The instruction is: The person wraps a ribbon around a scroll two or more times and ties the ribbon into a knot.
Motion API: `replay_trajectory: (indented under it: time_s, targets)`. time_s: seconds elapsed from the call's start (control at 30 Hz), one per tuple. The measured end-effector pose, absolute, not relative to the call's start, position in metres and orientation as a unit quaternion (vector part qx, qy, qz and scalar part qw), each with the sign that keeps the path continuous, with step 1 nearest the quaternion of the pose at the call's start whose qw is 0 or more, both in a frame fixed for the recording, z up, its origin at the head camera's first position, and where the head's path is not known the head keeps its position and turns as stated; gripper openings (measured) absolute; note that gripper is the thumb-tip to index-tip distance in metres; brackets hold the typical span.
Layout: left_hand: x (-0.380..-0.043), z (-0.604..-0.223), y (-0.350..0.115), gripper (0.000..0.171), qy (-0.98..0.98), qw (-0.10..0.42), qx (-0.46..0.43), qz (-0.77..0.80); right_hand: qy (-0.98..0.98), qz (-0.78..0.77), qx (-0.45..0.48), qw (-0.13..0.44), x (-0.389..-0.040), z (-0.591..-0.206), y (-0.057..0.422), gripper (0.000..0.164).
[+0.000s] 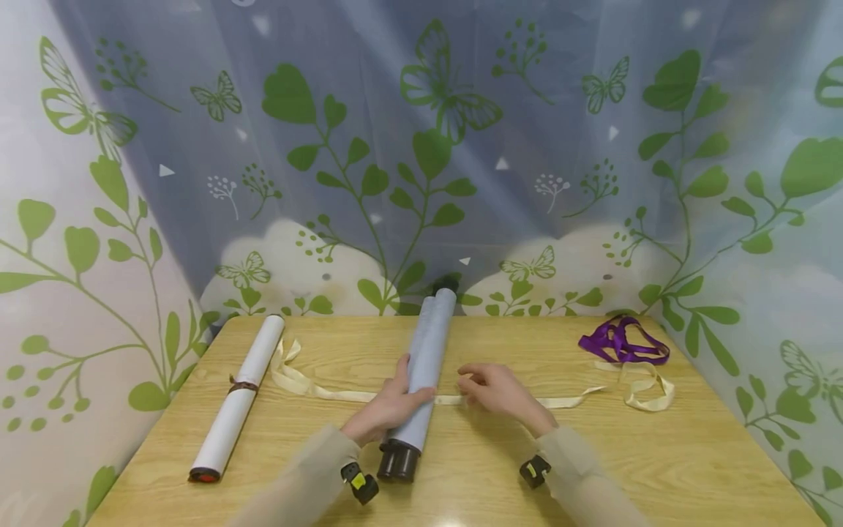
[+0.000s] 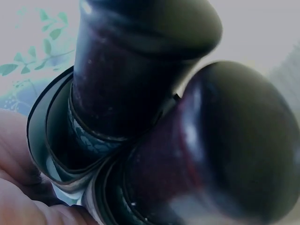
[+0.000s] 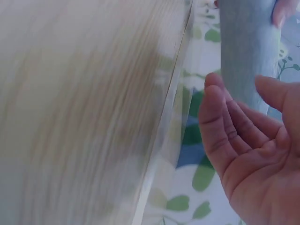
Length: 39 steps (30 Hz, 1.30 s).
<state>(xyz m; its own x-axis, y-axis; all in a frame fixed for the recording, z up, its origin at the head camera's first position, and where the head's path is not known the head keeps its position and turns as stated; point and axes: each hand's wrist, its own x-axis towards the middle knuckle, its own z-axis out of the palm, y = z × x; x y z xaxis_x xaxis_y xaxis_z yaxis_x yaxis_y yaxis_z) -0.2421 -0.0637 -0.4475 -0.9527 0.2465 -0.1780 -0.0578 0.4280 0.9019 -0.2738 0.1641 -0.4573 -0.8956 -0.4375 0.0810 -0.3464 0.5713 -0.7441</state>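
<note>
A pale blue-grey scroll, rolled from both sides into two tubes, slants over the middle of the table. My left hand grips it near its lower part, thumb across the top. Dark glossy roller knobs stick out of its near end, large in the left wrist view. Beneath the scroll runs a cream ribbon, extending to both sides. My right hand hovers over the ribbon just right of the scroll. In the right wrist view its fingers are loosely bent, apart from the thumb, holding nothing.
At the left lies a white scroll, rolled up and tied with a brown cord. A purple ribbon is heaped at the back right, with a looped cream ribbon before it. Behind the wooden table hangs a leaf-patterned curtain.
</note>
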Motion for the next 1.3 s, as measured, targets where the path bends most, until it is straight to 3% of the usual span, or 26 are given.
replay_trajectory:
  time_s: [0.13,0.33,0.53,1.07,1.3]
  targets:
    - [-0.241,-0.451,-0.05,0.094,0.828,0.148,0.065,0.536,0.859,-0.468,-0.191,0.076,-0.273,-0.457,0.151,0.053]
    - [-0.236,-0.457,-0.033,0.1,0.833,0.136,0.061,0.532,0.846,-0.508,-0.145,0.072,-0.272,-0.457,0.141,0.053]
    - [-0.233,-0.456,-0.024,0.11,0.869,0.135,0.056,0.473,0.86,-0.495,-0.1,0.08,-0.271,-0.458,0.141,0.064]
    - [-0.232,-0.457,-0.021,0.113,0.897,0.139,0.119,0.401,0.825,-0.527,-0.104,0.177,-0.278,-0.463,0.154,0.049]
    - [-0.231,-0.458,-0.02,0.114,0.897,0.133,0.125,0.403,0.821,-0.526,-0.122,0.186,-0.281,-0.466,0.155,0.046]
